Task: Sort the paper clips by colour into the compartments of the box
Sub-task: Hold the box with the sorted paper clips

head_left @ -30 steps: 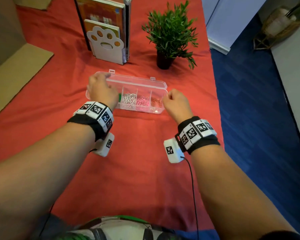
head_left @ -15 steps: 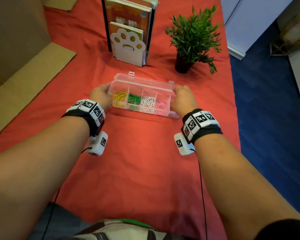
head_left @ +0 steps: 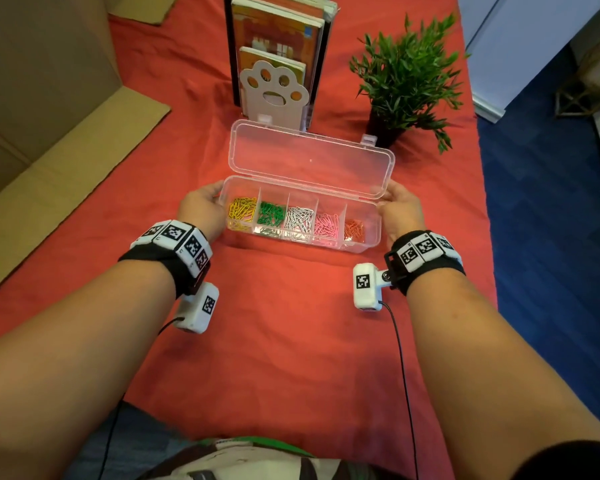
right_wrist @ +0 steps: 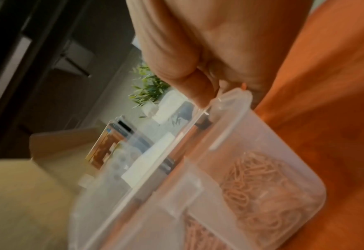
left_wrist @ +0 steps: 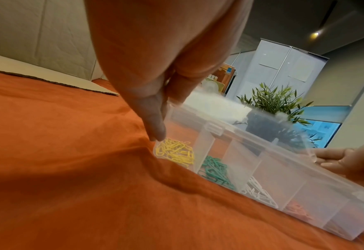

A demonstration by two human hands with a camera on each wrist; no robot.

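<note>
A clear plastic box [head_left: 368,244] lies on the red cloth with its lid [head_left: 309,157] swung open to the far side. Its five compartments hold yellow clips [head_left: 242,211], green clips [head_left: 271,213], white clips [head_left: 298,219], pink clips [head_left: 328,224] and orange clips [head_left: 354,228]. My left hand [head_left: 201,209] grips the box's left end, thumb at the far corner. My right hand [head_left: 400,209] holds the right end. In the right wrist view its thumb and fingers [right_wrist: 198,88] pinch the rim by the orange clips [right_wrist: 258,177]. In the left wrist view a finger [left_wrist: 155,118] lies beside the yellow clips [left_wrist: 177,153].
A paw-shaped bookend with books [head_left: 274,84] stands just behind the lid. A potted plant [head_left: 406,74] is at the back right. Flat cardboard [head_left: 49,150] covers the left side. The table's right edge drops to blue floor [head_left: 551,237].
The lid, down a second ago under both hands, has swung open and back. My hands have moved from the top of the box to its two ends.
</note>
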